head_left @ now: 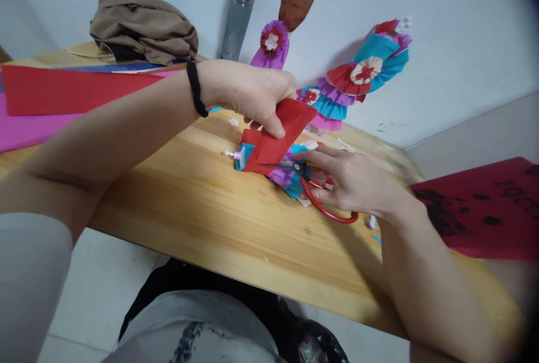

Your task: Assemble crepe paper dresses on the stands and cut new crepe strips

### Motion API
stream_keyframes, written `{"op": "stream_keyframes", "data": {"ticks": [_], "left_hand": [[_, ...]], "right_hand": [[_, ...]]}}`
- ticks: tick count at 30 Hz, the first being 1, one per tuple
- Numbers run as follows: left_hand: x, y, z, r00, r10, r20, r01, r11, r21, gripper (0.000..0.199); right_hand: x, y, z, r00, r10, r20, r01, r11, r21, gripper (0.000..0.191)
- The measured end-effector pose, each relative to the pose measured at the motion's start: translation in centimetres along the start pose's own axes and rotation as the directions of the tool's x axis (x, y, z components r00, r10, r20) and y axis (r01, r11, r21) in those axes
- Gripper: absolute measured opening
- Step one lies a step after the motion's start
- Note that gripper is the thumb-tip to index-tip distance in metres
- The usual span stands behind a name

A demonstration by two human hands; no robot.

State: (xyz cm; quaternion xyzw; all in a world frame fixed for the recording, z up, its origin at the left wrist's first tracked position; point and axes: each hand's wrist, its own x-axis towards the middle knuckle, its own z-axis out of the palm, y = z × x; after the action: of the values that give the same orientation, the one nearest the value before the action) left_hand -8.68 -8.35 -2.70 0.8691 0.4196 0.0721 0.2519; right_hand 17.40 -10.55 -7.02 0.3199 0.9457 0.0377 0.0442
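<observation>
My left hand [265,96] pinches the upper end of a red strip of crepe paper [275,141], thumb on its front face. The strip slants down to the table and its lower part lies over a blue and purple paper figure [290,180] with white beads at its left end. My right hand [347,175] grips red-handled scissors [326,206]. Their dark blades point left along the strip's lower edge; whether they have cut into it I cannot tell. The figure's middle is partly covered by the strip and my right fingers.
Behind my hands, a purple and brown paper figure [272,51] and a ruffled blue and red one [364,71] lean on the wall. A thermos [240,15] and brown cloth [143,26] stand at the back. Red paper sheets [76,91] lie left; a dark red bag [484,206] sits right.
</observation>
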Motion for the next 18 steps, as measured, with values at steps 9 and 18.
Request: {"op": "stream_keyframes", "data": {"ticks": [9,18], "left_hand": [[0.19,-0.24,-0.09,1.000,0.015,0.015,-0.015,1.000,0.018,0.035],[-0.21,0.23,-0.19,0.999,0.011,0.052,-0.011,1.000,0.006,0.035]], "right_hand": [[0.14,0.05,-0.05,1.000,-0.006,-0.008,0.006,1.000,-0.022,0.048],[-0.07,-0.24,-0.28,1.000,-0.005,-0.016,0.004,0.999,-0.045,0.048]]}}
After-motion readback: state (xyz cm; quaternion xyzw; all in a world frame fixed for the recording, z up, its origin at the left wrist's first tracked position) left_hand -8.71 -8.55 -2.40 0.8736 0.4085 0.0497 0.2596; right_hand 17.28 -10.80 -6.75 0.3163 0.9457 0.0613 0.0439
